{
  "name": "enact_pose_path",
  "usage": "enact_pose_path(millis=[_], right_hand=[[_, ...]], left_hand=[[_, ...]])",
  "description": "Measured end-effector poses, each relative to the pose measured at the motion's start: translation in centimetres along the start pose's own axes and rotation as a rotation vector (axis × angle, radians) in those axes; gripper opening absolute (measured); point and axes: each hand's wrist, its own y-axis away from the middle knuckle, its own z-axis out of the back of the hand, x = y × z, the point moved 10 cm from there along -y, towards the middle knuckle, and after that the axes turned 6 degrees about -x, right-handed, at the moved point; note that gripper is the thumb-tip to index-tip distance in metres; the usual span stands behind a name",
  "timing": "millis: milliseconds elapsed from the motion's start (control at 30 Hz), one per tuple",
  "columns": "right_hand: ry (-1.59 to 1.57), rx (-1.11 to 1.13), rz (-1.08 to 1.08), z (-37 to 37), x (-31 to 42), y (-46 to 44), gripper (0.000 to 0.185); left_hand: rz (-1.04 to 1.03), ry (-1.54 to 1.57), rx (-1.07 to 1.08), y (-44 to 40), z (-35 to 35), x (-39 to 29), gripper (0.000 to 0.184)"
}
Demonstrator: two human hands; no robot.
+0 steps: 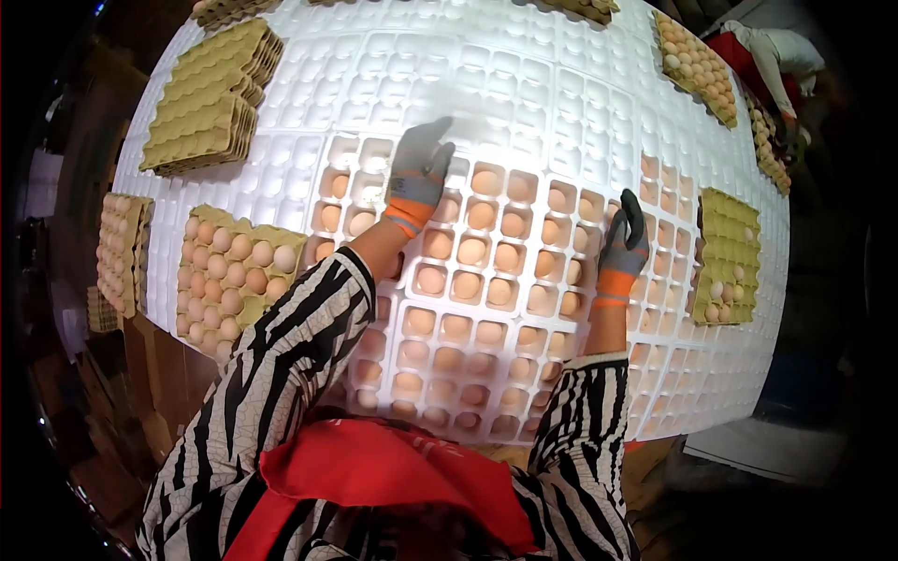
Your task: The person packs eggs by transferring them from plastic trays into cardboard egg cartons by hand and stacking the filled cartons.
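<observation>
My left hand [421,168], in a grey glove with an orange cuff, hovers over the white foam egg trays [524,89]. Its fingers are stretched out with a gap at the thumb, and no egg shows in it. Below and to its right, brown eggs such as this egg [482,216] sit one to a pocket. My right hand [625,239], gloved alike, is above the right-hand rows beside another egg [591,206]. Its fingers point away from me, slightly bent and apart, with nothing visible between them.
Stacked pulp cartons [201,117] stand at the far left. A pulp tray of eggs [229,280] is at the near left, and a partly filled pulp tray [728,252] at the right. Another person [772,61] bends over the table's far right edge, near more egg trays [697,65].
</observation>
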Motion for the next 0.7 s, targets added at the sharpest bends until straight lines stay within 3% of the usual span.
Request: enact_pose_path(millis=[67, 133, 233, 300, 333, 367, 400, 467, 500, 567, 600, 667, 700], right_hand=[[0.052, 0.006, 0.019, -0.5, 2.4, 3.0, 0.031], [0.144, 0.067, 0.032, -1.6, 2.9, 5.4, 0.032], [0.107, 0.087, 0.088, -1.7, 2.8, 9.0, 0.036], [0.313, 0.023, 0.151, 0.4, 3.7, 11.3, 0.038], [0.342, -0.033, 0.154, 1.7, 3.5, 12.3, 0.039], [0.346, -0.062, 0.081, 3.1, 2.2, 12.9, 0.041], [0.379, -0.073, 0.072, 4.3, 0.1, 12.9, 0.043], [0.616, -0.015, 0.136, 4.7, -0.9, 12.5, 0.046], [0.701, 0.004, 0.118, 4.5, -0.5, 12.2, 0.049], [0.858, 0.03, 0.276, 2.8, 1.4, 10.8, 0.049], [0.927, 0.038, 0.359, 2.0, 1.7, 10.1, 0.049], [1.066, 0.061, 0.416, 0.8, 0.3, 8.2, 0.049], [1.098, -0.047, 0.2, 1.6, -1.7, 6.6, 0.046]], left_hand=[[0.168, 0.147, 0.238, 0.8, -2.5, 2.2, 0.043], [-0.364, -0.585, 0.548, 2.6, -6.3, 1.2, 0.046], [-0.197, -0.53, 0.476, 2.3, -4.1, -0.3, 0.052], [0.07, -0.118, 0.484, 2.0, 0.6, -0.4, 0.052], [0.027, -0.06, 0.488, 2.0, 3.8, -1.4, 0.049], [-0.129, -0.095, 0.429, 2.3, 7.8, -2.9, 0.048], [-0.046, -0.167, 0.453, 2.6, 11.8, -4.0, 0.047], [-0.133, -0.174, 0.442, 3.7, 19.0, -2.5, 0.046], [-0.071, -0.212, 0.458, 4.4, 22.5, -1.9, 0.046], [0.059, -0.3, 0.478, 5.6, 29.9, -1.6, 0.047], [0.235, -0.271, 0.426, 6.5, 33.4, 0.6, 0.045], [0.262, -0.326, 0.316, 7.3, 39.3, 1.3, 0.044], [0.233, -0.33, 0.285, 8.0, 42.0, 2.1, 0.042]])
